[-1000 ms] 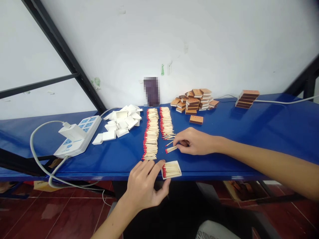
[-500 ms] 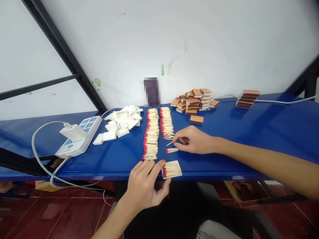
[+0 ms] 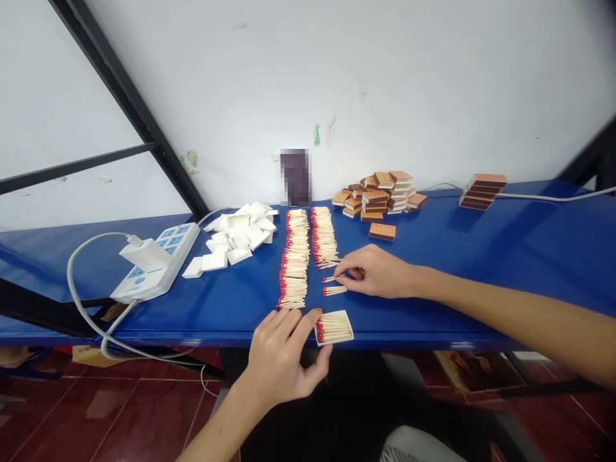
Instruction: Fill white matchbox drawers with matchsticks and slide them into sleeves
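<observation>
Between its thumb and forefinger, my left hand (image 3: 285, 359) grips a white matchbox tray (image 3: 344, 316) at the table's front edge. Red-headed matches lie side by side inside the tray, heads to the left. My right hand (image 3: 373, 273) is closed in a pinch at the tail end of matches (image 3: 329, 279) on the table. Just below its fingertips lies a small group of matches (image 3: 335, 290). Two long rows of matches stretch toward the wall, a left row (image 3: 294, 256) and a shorter right row (image 3: 325, 234); the right hand is near the latter's front end.
Folded white trays (image 3: 238, 234) are heaped on the left beside a power strip (image 3: 158, 263) with a plugged-in adapter and looping cable. Brown matchbox covers (image 3: 378, 199) are piled at the back, with a stack (image 3: 482, 191) farther right. A single matchbox (image 3: 382, 231) lies before the pile.
My right fingers have lowered a match from a slanted position to lie nearly flat above the small group. My left hand still holds the tray. The whole view has shifted slightly.
</observation>
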`<action>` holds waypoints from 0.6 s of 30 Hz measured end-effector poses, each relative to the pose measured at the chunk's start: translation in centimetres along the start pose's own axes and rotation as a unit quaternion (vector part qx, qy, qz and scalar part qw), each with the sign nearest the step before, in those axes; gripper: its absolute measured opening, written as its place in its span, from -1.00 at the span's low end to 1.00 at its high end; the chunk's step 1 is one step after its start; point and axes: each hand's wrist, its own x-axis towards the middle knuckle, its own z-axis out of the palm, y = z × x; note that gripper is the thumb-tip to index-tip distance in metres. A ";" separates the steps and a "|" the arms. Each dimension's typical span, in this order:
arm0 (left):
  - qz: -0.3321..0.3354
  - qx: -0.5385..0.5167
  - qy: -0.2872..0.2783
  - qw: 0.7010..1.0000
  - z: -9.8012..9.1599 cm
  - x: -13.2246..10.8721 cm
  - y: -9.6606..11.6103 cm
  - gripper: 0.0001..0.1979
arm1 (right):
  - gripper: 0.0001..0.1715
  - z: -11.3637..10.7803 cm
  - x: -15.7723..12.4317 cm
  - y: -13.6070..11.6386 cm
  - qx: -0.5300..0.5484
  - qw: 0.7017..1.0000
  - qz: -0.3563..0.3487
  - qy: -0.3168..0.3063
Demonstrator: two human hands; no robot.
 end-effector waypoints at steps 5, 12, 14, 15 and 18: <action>0.000 0.001 0.002 1.000 -0.2 0.1 0.1 -0.64 | -0.80 0.1 0.1 0.1 0.016 0.999 0.026 0.013; -0.001 0.002 -0.001 1.000 -0.2 0.1 0.1 -0.63 | -0.78 -0.2 -0.1 -0.4 0.012 1.000 0.017 -0.010; -0.002 0.003 -0.002 1.000 -0.2 0.1 0.1 -0.63 | -0.79 -0.2 -0.1 -0.3 0.009 1.000 0.017 -0.012; -0.003 0.003 -0.003 1.000 -0.2 0.1 0.1 -0.63 | -0.79 -0.2 0.0 -0.3 0.007 1.000 0.020 -0.012; -0.003 0.001 -0.004 1.000 -0.2 0.1 0.2 -0.63 | -0.80 0.0 0.0 -0.1 0.005 0.999 0.035 -0.008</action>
